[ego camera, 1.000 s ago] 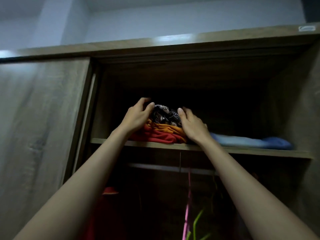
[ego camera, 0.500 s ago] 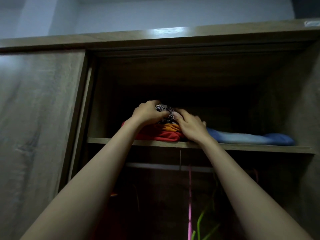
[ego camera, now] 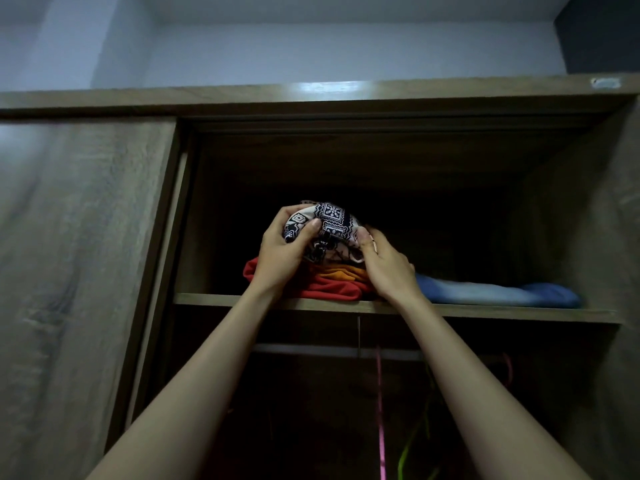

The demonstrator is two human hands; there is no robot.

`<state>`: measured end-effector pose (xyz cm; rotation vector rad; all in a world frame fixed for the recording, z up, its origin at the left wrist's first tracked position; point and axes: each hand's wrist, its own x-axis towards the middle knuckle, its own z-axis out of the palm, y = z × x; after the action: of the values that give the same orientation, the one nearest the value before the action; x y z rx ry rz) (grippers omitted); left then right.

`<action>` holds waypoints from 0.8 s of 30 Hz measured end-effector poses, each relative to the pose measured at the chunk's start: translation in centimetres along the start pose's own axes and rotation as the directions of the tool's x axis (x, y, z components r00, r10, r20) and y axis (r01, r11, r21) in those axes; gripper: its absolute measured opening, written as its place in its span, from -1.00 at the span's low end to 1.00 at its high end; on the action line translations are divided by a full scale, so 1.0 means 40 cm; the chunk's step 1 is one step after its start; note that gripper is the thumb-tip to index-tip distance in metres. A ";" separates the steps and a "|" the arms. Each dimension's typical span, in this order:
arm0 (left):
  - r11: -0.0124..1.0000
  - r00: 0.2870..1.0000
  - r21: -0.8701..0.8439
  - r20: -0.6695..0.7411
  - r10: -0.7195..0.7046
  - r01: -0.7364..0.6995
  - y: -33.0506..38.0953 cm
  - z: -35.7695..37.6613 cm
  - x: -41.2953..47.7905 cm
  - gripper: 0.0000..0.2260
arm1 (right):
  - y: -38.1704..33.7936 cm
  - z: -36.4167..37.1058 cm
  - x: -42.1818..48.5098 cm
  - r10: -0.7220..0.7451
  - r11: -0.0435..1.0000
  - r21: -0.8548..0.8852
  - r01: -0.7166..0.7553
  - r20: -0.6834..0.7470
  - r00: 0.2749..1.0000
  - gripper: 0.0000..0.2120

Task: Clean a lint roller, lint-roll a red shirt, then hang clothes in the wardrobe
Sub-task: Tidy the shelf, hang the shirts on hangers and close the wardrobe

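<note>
Black-and-white patterned cloth (ego camera: 330, 225) is bunched between my hands. My left hand (ego camera: 278, 252) curls round its left side, thumb on the front; my right hand (ego camera: 386, 270) grips its right edge. It sits over the orange garment (ego camera: 341, 271) and red garment (ego camera: 329, 291) on the wardrobe shelf (ego camera: 485, 311), beside folded blue denim (ego camera: 485, 293).

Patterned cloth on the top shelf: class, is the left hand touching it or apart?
Touching. The head view shows the left hand with fingers and thumb curled round the patterned cloth.
</note>
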<state>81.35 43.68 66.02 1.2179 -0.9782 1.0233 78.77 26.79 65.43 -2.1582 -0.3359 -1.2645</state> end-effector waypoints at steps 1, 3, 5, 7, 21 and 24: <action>0.995 0.997 -0.070 0.016 -0.074 0.075 0.013 -0.003 -0.009 -0.86 | -0.003 -0.003 -0.005 0.000 1.000 0.030 0.000 0.004 1.000 -0.46; 0.929 0.960 -0.241 0.083 -0.269 0.281 0.036 -0.013 -0.017 -0.82 | -0.008 -0.010 -0.013 -0.010 0.994 0.110 0.010 -0.002 1.000 -0.45; 0.845 0.892 -0.286 0.104 -0.441 0.451 0.046 -0.030 -0.013 -0.66 | -0.015 -0.016 -0.020 -0.031 0.971 0.236 0.034 -0.016 0.999 -0.45; 0.835 0.852 -0.181 0.042 -0.522 0.520 0.046 -0.037 -0.008 -0.61 | -0.019 -0.020 -0.019 -0.019 0.900 0.434 0.032 -0.034 0.999 -0.48; 0.866 0.916 -0.305 0.199 -0.350 0.397 0.085 -0.026 -0.085 -0.61 | -0.023 0.018 -0.068 -0.254 0.818 0.490 0.299 -0.159 0.954 -0.66; 0.902 0.953 -0.310 0.140 -0.268 0.299 0.098 -0.018 -0.108 -0.63 | -0.042 0.022 -0.092 -0.289 0.774 0.514 0.370 -0.232 0.929 -0.68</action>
<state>76.49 44.29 62.80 1.0949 -0.9650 0.5501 76.65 28.97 62.59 -1.5430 -0.9355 -1.2951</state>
